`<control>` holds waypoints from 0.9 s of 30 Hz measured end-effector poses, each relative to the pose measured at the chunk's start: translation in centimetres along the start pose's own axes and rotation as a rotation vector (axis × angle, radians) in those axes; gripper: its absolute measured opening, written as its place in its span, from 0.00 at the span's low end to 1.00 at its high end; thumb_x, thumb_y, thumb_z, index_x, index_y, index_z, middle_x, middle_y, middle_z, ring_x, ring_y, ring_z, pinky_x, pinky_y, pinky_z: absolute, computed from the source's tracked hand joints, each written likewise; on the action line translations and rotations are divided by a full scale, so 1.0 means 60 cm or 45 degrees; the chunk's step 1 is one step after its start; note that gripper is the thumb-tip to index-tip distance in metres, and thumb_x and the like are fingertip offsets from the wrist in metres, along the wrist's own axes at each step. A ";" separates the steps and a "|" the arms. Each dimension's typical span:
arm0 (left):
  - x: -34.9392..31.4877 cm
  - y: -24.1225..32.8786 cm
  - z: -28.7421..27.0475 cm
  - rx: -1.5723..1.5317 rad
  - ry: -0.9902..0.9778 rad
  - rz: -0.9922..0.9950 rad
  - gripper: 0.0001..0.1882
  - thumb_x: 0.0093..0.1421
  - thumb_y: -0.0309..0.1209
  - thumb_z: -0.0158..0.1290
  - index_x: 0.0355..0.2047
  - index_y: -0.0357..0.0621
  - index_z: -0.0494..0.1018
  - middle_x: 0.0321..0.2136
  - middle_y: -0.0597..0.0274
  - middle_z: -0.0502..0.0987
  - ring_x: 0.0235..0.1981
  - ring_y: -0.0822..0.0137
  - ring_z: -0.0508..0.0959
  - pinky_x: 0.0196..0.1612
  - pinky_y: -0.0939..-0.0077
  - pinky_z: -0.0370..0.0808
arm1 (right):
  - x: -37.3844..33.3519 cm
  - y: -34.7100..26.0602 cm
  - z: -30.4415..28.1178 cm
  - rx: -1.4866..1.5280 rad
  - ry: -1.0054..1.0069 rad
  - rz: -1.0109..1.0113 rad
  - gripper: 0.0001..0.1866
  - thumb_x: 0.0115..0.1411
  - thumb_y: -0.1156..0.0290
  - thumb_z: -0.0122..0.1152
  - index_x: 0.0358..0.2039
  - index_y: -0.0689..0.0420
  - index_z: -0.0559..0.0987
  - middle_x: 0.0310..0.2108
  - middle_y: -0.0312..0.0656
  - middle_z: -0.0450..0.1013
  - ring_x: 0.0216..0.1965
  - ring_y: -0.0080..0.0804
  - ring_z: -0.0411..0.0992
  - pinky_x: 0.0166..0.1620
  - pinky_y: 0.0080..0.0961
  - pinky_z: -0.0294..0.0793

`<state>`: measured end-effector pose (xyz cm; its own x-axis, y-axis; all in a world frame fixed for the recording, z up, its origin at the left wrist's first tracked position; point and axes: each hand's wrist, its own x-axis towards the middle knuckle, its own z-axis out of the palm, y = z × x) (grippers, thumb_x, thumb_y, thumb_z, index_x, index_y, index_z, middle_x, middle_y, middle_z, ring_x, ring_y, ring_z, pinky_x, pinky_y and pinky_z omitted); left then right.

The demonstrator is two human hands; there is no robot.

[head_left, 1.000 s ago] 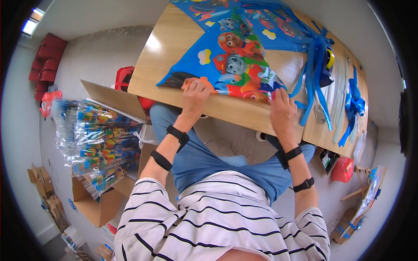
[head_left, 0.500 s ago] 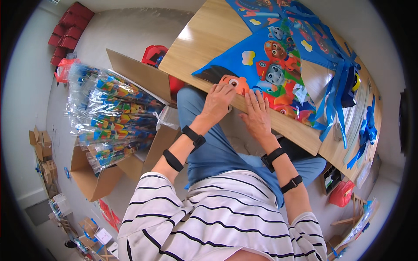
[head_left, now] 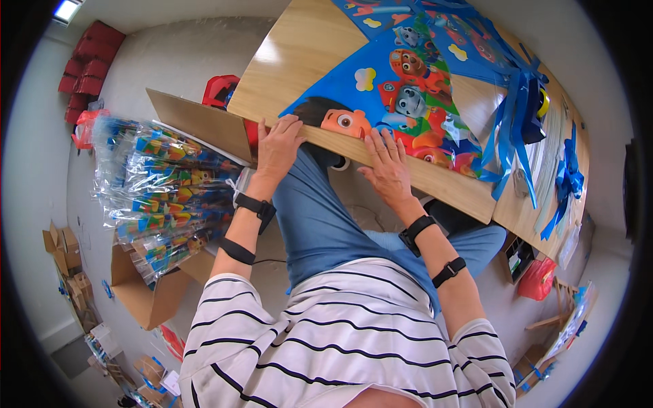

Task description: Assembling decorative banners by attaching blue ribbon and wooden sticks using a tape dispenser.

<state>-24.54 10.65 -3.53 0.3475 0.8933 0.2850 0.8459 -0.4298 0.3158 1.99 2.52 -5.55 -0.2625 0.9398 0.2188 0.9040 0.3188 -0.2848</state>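
A blue kite [head_left: 367, 85] printed with cartoon dogs and a child's face lies on the wooden table [head_left: 289, 51], its lower edge along the table's near edge. At its left tip is my left hand [head_left: 277, 146], with bent fingers closed over the kite and table edge; the fingertips are partly hidden. My right hand [head_left: 388, 166] rests with outstretched fingers on the kite's lower edge, beside the printed face. Both wrists wear black bands.
Left of me, an open cardboard box [head_left: 146, 285] holds several plastic-wrapped printed bundles [head_left: 170, 180]. Blue ribbons [head_left: 520, 119] and thin pale rods [head_left: 544, 180] lie on the table's right side. Red boxes [head_left: 92, 58] are stacked far left. A red bag [head_left: 537, 279] sits low at right.
My left hand has slid left along the table edge to the kite's tip, away from my right hand. The right hand stays at the lower edge. The view has shifted slightly.
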 end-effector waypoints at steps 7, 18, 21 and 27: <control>0.007 -0.003 -0.008 -0.007 -0.037 -0.022 0.14 0.58 0.32 0.56 0.44 0.43 0.76 0.48 0.62 0.76 0.52 0.60 0.74 0.63 0.40 0.53 | -0.004 -0.001 -0.001 -0.038 0.043 0.014 0.42 0.50 0.55 0.67 0.63 0.58 0.64 0.67 0.43 0.55 0.69 0.44 0.50 0.67 0.50 0.50; 0.056 0.021 -0.006 0.063 0.030 0.181 0.15 0.54 0.33 0.56 0.42 0.43 0.75 0.45 0.58 0.76 0.50 0.56 0.73 0.58 0.51 0.61 | 0.001 -0.017 0.002 0.048 0.070 0.168 0.44 0.48 0.55 0.69 0.63 0.59 0.64 0.66 0.43 0.57 0.69 0.45 0.49 0.68 0.48 0.46; 0.061 0.069 0.019 0.006 -0.025 0.397 0.11 0.52 0.28 0.55 0.36 0.43 0.74 0.39 0.58 0.74 0.45 0.55 0.73 0.51 0.58 0.66 | 0.004 -0.004 -0.006 0.107 0.054 0.105 0.38 0.52 0.61 0.67 0.62 0.59 0.65 0.65 0.44 0.58 0.68 0.45 0.51 0.68 0.46 0.48; 0.072 0.052 0.050 0.104 -0.045 0.508 0.08 0.49 0.23 0.52 0.32 0.44 0.71 0.31 0.59 0.70 0.38 0.56 0.72 0.39 0.63 0.70 | -0.003 0.007 -0.017 0.132 0.115 0.063 0.36 0.51 0.60 0.67 0.58 0.61 0.68 0.63 0.45 0.60 0.66 0.45 0.53 0.67 0.45 0.50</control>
<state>-19.16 13.57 -4.01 0.6675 0.6630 0.3388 0.6705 -0.7331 0.1135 2.75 2.37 -4.77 -0.1830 0.9413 0.2836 0.8741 0.2878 -0.3913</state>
